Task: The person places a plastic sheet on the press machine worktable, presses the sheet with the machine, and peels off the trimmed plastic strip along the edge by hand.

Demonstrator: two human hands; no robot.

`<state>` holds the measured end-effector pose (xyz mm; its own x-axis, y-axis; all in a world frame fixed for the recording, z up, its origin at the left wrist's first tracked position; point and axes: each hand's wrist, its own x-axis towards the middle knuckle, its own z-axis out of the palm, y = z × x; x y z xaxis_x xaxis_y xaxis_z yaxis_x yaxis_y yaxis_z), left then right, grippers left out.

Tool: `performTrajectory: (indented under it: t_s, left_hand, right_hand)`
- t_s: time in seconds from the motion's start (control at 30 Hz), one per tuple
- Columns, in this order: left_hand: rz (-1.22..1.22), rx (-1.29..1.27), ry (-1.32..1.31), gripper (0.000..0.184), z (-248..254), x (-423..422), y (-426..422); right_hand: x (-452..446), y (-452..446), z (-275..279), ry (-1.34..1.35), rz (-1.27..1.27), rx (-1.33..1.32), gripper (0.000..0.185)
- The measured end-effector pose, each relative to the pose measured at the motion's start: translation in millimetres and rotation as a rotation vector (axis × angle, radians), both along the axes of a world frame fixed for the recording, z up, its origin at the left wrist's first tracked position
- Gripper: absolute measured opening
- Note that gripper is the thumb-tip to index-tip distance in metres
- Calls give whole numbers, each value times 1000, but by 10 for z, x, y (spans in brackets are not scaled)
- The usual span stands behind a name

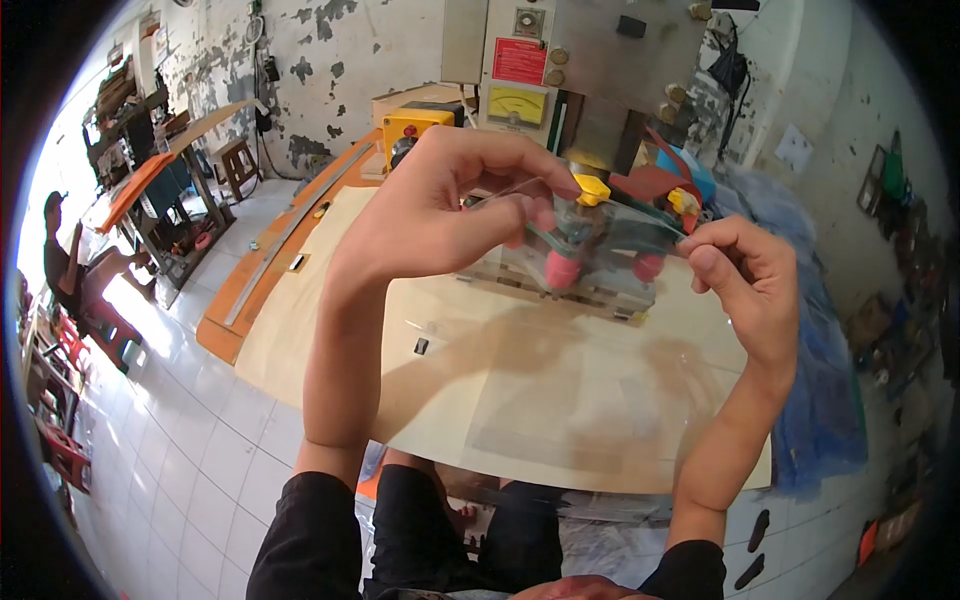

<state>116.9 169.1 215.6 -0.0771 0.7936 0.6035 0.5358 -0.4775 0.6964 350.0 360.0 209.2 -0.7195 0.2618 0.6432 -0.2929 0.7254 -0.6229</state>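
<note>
A thin clear plastic sheet is stretched between my two hands, in front of the machine head. My left hand is raised with thumb and fingers curled around the sheet's left side. At the other end, my right hand pinches the sheet's corner between thumb and forefinger. Because the sheet is see-through, its lower edge is hard to make out. Behind it are the machine's yellow knob, pink round knobs and metal base plate.
A pale worktop spans the front, with a small dark piece on it. A yellow control box stands back left, beneath a gauge. Blue plastic sheeting drapes at right. A seated person is far left.
</note>
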Motion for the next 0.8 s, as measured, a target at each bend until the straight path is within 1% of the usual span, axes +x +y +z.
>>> performTrajectory:
  t_s: [0.1, 0.33, 0.43, 0.5, 0.63, 0.7, 0.8]
  left_hand:
    - [47, 50, 59, 25, -26, -11, 23]
    - [20, 99, 56, 23, -31, -25, 26]
    - [0, 60, 57, 26, -8, -34, 2]
    - [-49, 70, -2, 29, -11, -27, -7]
    - [-59, 105, 57, 30, -25, -51, 3]
    - [-82, 121, 7, 30, -38, -26, 16]
    - [-95, 121, 0, 30, -36, -22, 21]
  right_hand:
    - [4, 1, -4, 3, -4, 4, 12]
    - [8, 5, -7, -1, -18, 6, 12]
    - [17, 15, -4, -7, -20, 19, 12]
    - [19, 9, -1, -17, -26, 29, 12]
    - [10, -7, -2, -12, -12, 0, 12]
    - [14, -6, 2, -11, -10, -6, 12]
    - [22, -1, 5, -20, -24, 17, 13]
